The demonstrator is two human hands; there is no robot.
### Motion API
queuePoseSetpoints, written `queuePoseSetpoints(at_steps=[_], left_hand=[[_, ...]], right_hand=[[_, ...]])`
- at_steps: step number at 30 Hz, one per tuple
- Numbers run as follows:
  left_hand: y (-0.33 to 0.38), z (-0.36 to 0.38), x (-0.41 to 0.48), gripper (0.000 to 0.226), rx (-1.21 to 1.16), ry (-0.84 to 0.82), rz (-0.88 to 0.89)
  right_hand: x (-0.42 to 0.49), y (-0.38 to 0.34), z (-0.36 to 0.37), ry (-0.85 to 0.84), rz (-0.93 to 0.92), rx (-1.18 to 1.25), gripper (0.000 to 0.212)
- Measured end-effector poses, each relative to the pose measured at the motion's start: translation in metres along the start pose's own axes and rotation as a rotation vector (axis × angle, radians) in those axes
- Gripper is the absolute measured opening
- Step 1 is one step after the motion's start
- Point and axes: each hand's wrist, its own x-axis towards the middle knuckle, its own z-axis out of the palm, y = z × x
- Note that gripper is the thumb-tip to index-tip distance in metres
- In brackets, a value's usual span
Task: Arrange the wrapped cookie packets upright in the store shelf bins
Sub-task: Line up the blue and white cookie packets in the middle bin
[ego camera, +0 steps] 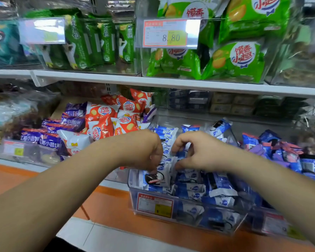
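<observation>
A clear plastic bin (135, 206) on the lower shelf holds several blue and white wrapped cookie packets (191, 190). Some stand on edge in a row along its left side, others lie loose. My left hand (145, 150) reaches into the bin with curled fingers that pinch the top of a blue and white packet (160, 176). Just to its right, my right hand (193, 151) curls its thumb and fingers round the tops of the upright packets (166, 137). Fingertips of both hands are partly hidden among the wrappers.
Left of the bin lies a pile of red and white (102, 122) and purple packets (44, 137). To the right sits a bin of mixed blue, pink and purple packets (284, 151). An upper shelf (171, 82) overhangs with green packets (236, 60) and a price tag (169, 33).
</observation>
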Motion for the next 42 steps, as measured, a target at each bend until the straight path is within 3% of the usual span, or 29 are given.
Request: queuePoseSetpoints(at_steps=[4, 8, 10, 12, 15, 19, 22, 26, 30, 34, 36, 39, 42], left_hand=[[0.008, -0.018, -0.006, 0.011, -0.036, 0.009, -0.028], [0.041, -0.034, 0.009, 0.009, -0.060, 0.238, 0.022], [0.055, -0.032, 0.028, 0.008, -0.067, 0.253, 0.032], [0.060, -0.028, 0.051, 0.008, -0.082, 0.214, -0.002], [0.059, -0.022, 0.081, 0.016, -0.115, 0.210, -0.117], [0.061, -0.006, 0.119, 0.041, -0.217, 0.225, -0.170], [0.059, 0.007, 0.139, 0.049, -0.234, 0.227, -0.182], [0.049, 0.013, 0.150, 0.045, -0.087, 0.272, -0.243], [0.041, 0.008, 0.150, 0.043, -0.008, 0.328, -0.303], [0.028, 0.008, 0.146, 0.056, -0.202, 0.298, -0.345], [0.026, 0.007, 0.143, 0.047, -0.230, 0.281, -0.335], [0.025, 0.005, 0.139, 0.013, -0.223, 0.288, -0.293], [0.024, -0.008, 0.129, 0.008, -0.228, 0.347, -0.284]], right_hand=[[-0.009, 0.032, -0.038, 0.068, 0.028, -0.230, 0.017], [-0.016, 0.062, -0.053, 0.206, 0.050, -0.314, 0.013], [-0.017, 0.070, -0.059, 0.400, 0.079, -0.370, 0.018], [-0.017, 0.076, -0.066, 0.507, 0.236, -0.488, 0.035], [-0.009, 0.088, -0.068, 0.386, 0.430, -0.396, 0.047], [0.000, 0.099, -0.063, 0.318, 0.410, -0.122, 0.051], [0.005, 0.107, -0.060, 0.387, 0.390, -0.097, 0.016], [0.010, 0.110, -0.057, 0.365, 0.347, -0.095, 0.012], [0.010, 0.104, -0.062, 0.269, 0.355, -0.202, 0.038], [0.012, 0.096, -0.064, 0.181, 0.362, -0.303, 0.053], [0.013, 0.094, -0.065, 0.154, 0.371, -0.296, 0.044], [0.011, 0.093, -0.065, 0.139, 0.365, -0.196, 0.032], [0.010, 0.097, -0.059, 0.223, 0.331, -0.025, 0.031]])
